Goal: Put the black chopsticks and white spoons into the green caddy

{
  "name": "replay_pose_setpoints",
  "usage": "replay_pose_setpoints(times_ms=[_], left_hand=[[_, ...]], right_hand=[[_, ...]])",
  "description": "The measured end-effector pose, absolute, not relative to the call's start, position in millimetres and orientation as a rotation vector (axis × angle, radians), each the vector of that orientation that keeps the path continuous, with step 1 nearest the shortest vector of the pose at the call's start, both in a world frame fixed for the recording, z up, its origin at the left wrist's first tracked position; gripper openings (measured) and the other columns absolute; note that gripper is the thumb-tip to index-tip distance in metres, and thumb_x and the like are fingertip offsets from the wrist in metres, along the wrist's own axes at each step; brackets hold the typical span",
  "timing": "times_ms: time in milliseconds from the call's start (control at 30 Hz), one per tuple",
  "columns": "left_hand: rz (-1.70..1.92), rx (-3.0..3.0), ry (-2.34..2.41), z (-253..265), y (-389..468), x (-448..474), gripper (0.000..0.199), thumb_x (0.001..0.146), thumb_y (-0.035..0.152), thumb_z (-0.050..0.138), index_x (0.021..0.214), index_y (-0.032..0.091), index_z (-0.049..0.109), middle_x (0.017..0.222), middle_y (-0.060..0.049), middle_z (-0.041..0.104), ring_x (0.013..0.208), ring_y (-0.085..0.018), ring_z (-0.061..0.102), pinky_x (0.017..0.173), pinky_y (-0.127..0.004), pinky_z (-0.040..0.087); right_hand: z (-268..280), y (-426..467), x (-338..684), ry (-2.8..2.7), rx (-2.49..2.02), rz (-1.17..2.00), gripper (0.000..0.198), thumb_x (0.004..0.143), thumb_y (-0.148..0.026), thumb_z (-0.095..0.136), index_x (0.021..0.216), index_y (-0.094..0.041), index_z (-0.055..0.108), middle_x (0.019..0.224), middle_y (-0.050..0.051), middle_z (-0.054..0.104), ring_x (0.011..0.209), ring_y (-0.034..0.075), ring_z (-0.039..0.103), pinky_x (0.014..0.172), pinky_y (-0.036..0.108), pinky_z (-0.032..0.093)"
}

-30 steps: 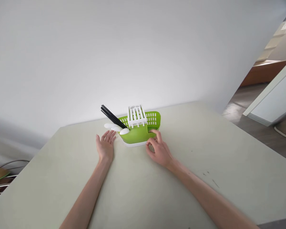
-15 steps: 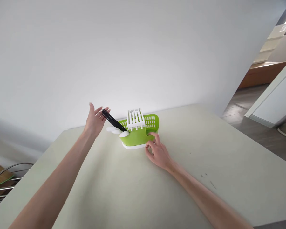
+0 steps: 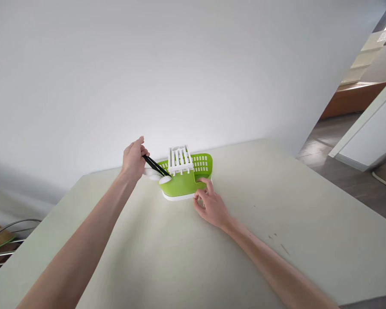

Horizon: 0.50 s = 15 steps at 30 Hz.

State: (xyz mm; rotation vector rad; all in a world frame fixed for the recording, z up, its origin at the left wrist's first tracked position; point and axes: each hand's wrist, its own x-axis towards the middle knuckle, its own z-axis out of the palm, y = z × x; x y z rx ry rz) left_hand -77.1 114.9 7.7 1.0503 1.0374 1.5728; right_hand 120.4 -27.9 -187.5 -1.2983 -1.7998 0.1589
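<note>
Two hands at a green cutlery caddy (image 3: 183, 184)
Left hand (image 3: 133, 159), at its 9 o'clock, closes around black chopsticks (image 3: 155, 165); right hand (image 3: 210, 205), at 5 o'clock, loosely curled, fingertips touching the caddy on the counter (image 3: 180, 257).

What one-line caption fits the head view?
Left hand grips black chopsticks in a green cutlery holder; right hand touches its front.

No words, numbers, brands or signs can be read anywhere here. The green cutlery holder (image 3: 184, 182) with its white slotted insert (image 3: 180, 159) bears no label or marking (only plain moulded slots), and the black chopsticks (image 3: 155, 165), the white spoons (image 3: 162, 178) and the pale table (image 3: 193, 249) carry no print.
</note>
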Motion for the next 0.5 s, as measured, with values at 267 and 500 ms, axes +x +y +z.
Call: replay_pose_setpoints(times_ms=[267, 500], left_hand=[[1.844, 1.115, 0.951, 29.1, 91.4, -76.5, 0.035, 0.078, 0.006, 0.064, 0.060, 0.022, 0.039, 0.050, 0.010, 0.022, 0.045, -0.007, 0.020, 0.044, -0.025, 0.021], [2.225, 1.441, 0.696, 95.1, 17.5, -71.8, 0.033, 0.082, -0.004, 0.049, 0.058, 0.019, 0.046, 0.046, 0.010, 0.018, 0.044, -0.005, 0.013, 0.044, -0.025, 0.012]], right_hand=[[-187.5, -28.7, 122.2, -1.801, -1.309, 0.184, 0.007, 0.097, -0.021, 0.056, 0.091, -0.021, 0.059, 0.148, 0.015, 0.047, 0.079, 0.014, 0.066, 0.055, 0.027, 0.050], [-190.5, -28.6, 122.7, -1.799, -1.302, 0.176, 0.008, 0.097, -0.022, 0.056, 0.090, -0.021, 0.060, 0.151, 0.016, 0.045, 0.081, 0.014, 0.067, 0.058, 0.028, 0.050]])
